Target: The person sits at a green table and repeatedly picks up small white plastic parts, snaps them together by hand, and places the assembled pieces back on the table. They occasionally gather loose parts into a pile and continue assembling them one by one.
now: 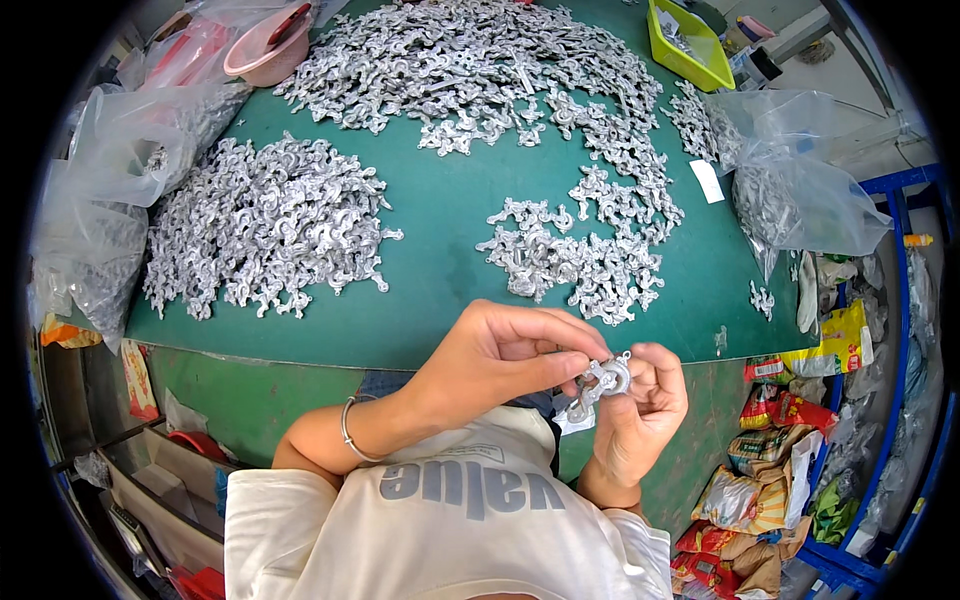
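Note:
Just past the table's near edge, over my lap, I hold a small silver-grey cast metal part [607, 377] with curved arms and little ring-shaped ends. My left hand [505, 350] pinches its left side between thumb and fingertips. On the other side, my right hand [643, 400] grips it with the thumb below and the fingers curled behind. Whether more than one piece is between my fingers I cannot tell. Closest to my hands on the table lies a loose heap of similar metal parts [585, 255].
A dense pile of parts [270, 225] sits at left, a larger pile [470, 60] at the back. Clear plastic bags [790, 200] flank the green table [430, 215]. A pink bowl [265, 55] and a yellow-green basket [690, 50] stand at the far corners. Blue shelving [900, 300] is at right.

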